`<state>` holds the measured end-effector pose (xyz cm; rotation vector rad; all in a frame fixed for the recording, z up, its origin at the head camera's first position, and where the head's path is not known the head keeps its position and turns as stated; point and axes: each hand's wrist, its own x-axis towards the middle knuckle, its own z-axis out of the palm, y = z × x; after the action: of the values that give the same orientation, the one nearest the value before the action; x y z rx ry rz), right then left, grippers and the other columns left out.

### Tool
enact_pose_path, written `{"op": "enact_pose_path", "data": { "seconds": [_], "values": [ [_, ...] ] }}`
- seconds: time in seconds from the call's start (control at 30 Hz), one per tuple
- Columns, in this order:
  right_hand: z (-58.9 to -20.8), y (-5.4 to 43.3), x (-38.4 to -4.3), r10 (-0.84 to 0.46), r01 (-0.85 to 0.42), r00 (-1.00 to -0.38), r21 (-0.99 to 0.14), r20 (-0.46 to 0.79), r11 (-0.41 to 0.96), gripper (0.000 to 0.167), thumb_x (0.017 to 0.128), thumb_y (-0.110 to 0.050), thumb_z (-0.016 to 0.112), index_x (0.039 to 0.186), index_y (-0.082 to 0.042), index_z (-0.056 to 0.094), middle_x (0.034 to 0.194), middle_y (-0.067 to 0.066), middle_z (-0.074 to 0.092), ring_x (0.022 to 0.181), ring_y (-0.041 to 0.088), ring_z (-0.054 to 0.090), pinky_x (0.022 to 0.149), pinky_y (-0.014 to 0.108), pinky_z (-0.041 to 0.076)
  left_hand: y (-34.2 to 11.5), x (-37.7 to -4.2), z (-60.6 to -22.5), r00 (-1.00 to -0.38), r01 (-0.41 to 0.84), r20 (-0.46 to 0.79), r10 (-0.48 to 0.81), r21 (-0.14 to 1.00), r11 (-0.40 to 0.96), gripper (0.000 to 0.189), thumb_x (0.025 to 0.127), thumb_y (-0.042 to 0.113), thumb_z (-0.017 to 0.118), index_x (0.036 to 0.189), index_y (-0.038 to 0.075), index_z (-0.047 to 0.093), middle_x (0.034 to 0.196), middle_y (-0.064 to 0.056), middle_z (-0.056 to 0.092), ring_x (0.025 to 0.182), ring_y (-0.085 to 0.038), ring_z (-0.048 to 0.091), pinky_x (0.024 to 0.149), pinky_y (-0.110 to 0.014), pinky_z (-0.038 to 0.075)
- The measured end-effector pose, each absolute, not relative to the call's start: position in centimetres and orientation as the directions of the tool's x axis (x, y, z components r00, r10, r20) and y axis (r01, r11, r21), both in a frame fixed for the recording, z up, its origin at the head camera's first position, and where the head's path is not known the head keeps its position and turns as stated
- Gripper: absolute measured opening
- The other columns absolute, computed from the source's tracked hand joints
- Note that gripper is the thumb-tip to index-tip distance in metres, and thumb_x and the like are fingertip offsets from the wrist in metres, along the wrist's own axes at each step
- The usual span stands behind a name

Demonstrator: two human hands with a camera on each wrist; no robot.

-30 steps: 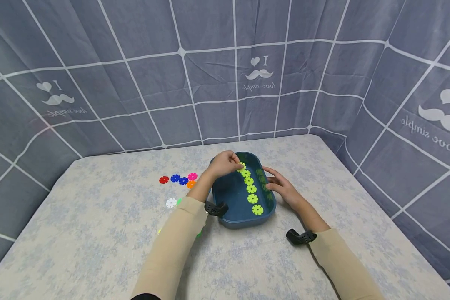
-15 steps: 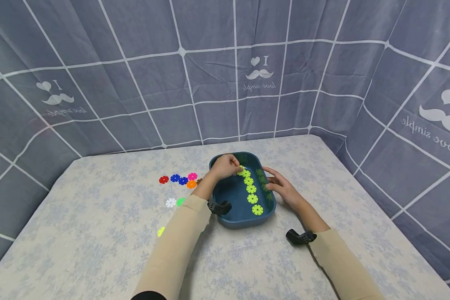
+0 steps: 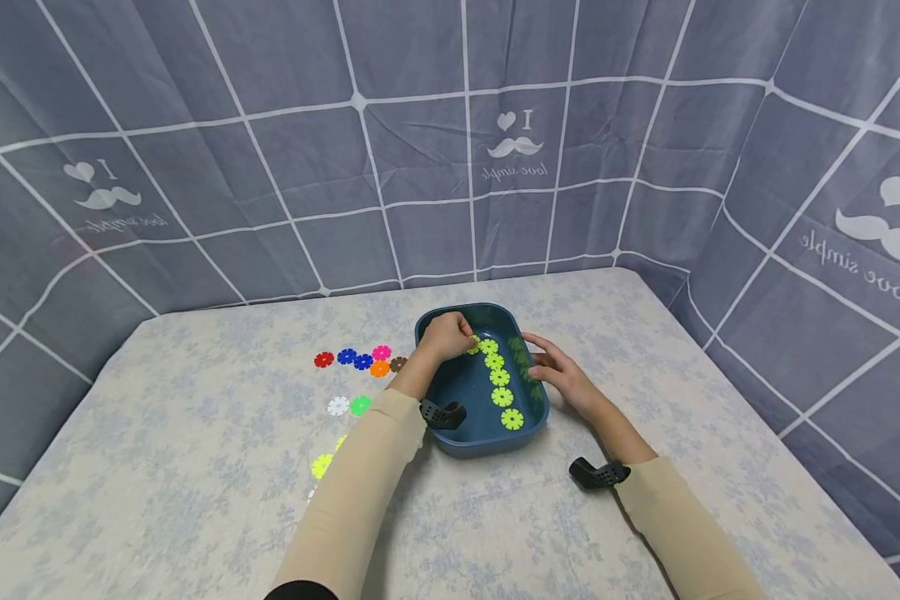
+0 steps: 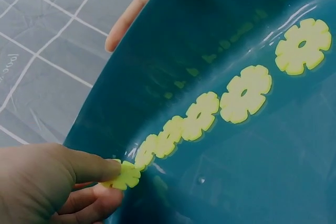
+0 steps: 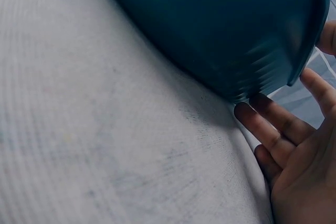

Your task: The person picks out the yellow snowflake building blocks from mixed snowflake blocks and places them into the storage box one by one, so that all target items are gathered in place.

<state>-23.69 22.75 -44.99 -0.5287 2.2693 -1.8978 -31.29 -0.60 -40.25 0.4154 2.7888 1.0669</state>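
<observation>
My left hand [image 3: 447, 336] reaches into the dark teal plastic basin [image 3: 457, 450] near its far end. Between thumb and fingers it pinches a yellow-green snowflake disc [image 4: 127, 176], a flat notched toy piece. Alongside, several matching discs [image 4: 247, 94] lie in a line on the basin floor, and the held one sits at the far end of that line. My right hand [image 3: 566, 377] rests at the basin's right side. Its extended fingers [image 5: 265, 135] touch the outer wall, and the thumb is at the rim.
Left of the basin, loose snowflake discs lie on the pale patterned tabletop [image 3: 157, 467]: a red disc [image 3: 324, 359], blue, pink, orange, brown, white, green and yellow ones. My left sleeve [image 3: 352, 500] covers some. A grey-blue gridded curtain [image 3: 270, 167] hangs behind the table.
My left hand has moved slightly nearer and lower inside the basin, carrying the pinched disc left of the line's far end. The right hand stays at the basin's side.
</observation>
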Motion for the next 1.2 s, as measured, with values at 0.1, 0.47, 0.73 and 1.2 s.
{"op": "enact_pose_path", "data": {
  "seconds": [0.1, 0.47, 0.73, 1.2],
  "values": [
    [-45.05, 22.75, -23.74, -0.352, -0.179, -0.929, -0.973, 0.119, 0.144, 0.058, 0.1, -0.017, 0.052, 0.154, -0.014, 0.029, 0.149, 0.022, 0.036, 0.136, 0.04, 0.035, 0.106, 0.062, 0.027, -0.55, -31.24, -40.17, -0.957, 0.197, -0.034, 0.287, 0.649, 0.734, 0.012, 0.089, 0.015, 0.07, 0.086, 0.008, 0.062, 0.083, -0.004, 0.06, 0.07, -0.019, 0.056, 0.066, -0.034, 0.047],
    [-45.19, 22.7, -23.85, -0.355, -0.185, -0.927, -0.973, 0.125, 0.14, 0.058, 0.1, -0.016, 0.052, 0.154, -0.013, 0.029, 0.148, 0.023, 0.037, 0.135, 0.04, 0.036, 0.106, 0.062, 0.027, -0.23, -31.53, -40.51, -0.966, 0.155, -0.089, 0.241, 0.545, 0.824, 0.022, 0.089, 0.019, 0.071, 0.073, 0.012, 0.058, 0.071, 0.0, 0.054, 0.063, -0.017, 0.051, 0.062, -0.032, 0.044],
    [-44.92, 22.75, -23.8, -0.355, -0.192, -0.925, -0.972, 0.134, 0.135, 0.059, 0.1, -0.016, 0.052, 0.153, -0.012, 0.029, 0.147, 0.024, 0.039, 0.134, 0.041, 0.036, 0.106, 0.062, 0.027, -0.01, -31.5, -40.14, -0.962, 0.171, -0.112, 0.248, 0.46, 0.871, 0.046, 0.092, 0.023, 0.068, 0.055, 0.015, 0.043, 0.051, 0.003, 0.035, 0.049, -0.014, 0.037, 0.054, -0.029, 0.036],
    [-44.95, 22.78, -23.79, -0.359, -0.207, -0.922, -0.969, 0.146, 0.138, 0.059, 0.099, -0.015, 0.052, 0.153, -0.01, 0.028, 0.146, 0.025, 0.039, 0.133, 0.041, 0.038, 0.104, 0.06, 0.03, 0.2, -31.3, -40.46, -0.968, 0.148, -0.128, 0.217, 0.407, 0.901, 0.026, 0.096, 0.022, 0.064, 0.075, 0.007, 0.06, 0.065, -0.004, 0.048, 0.063, -0.02, 0.051, 0.062, -0.033, 0.044]
  ]
}}
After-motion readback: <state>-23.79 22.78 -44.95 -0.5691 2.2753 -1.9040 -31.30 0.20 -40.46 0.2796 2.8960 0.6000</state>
